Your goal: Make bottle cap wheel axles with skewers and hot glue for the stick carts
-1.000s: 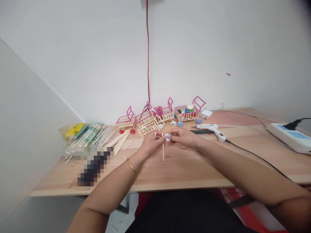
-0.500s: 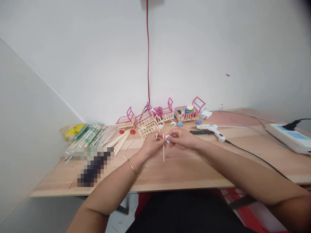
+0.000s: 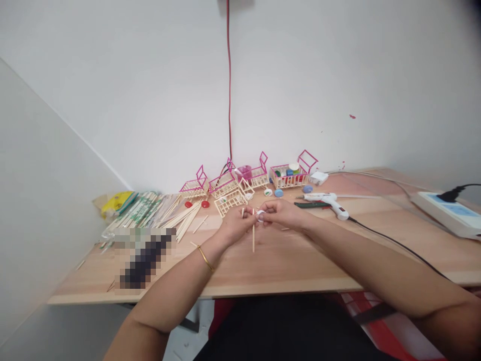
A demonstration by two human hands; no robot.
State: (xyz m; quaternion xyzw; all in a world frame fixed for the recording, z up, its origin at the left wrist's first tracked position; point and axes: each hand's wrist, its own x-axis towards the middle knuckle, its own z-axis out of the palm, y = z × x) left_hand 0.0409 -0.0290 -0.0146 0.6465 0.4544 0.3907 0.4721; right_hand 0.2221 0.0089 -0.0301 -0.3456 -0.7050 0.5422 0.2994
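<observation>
My left hand (image 3: pixel 236 223) is closed with its fingertips pinching a thin pale wooden stick (image 3: pixel 253 242), which points down toward the front edge. Opposite it, my right hand (image 3: pixel 282 214) grips a small round white bottle cap (image 3: pixel 260 215) between thumb and fingers. Cap and stick meet closely at the fingertips; whether they are joined cannot be made out. Just beyond my hands lies a small wooden-stick frame (image 3: pixel 227 201). Behind it stand little stick carts with magenta rims, among them one cart (image 3: pixel 289 178) filled with coloured caps.
A white glue gun (image 3: pixel 325 199) lies right of my hands, beside dark-green-handled pliers (image 3: pixel 311 204). Its cord runs over the table (image 3: pixel 338 271). A power strip (image 3: pixel 447 213) sits far right. Stick bundles (image 3: pixel 137 210), red caps (image 3: pixel 205 204) and blue caps (image 3: pixel 278 192) lie around.
</observation>
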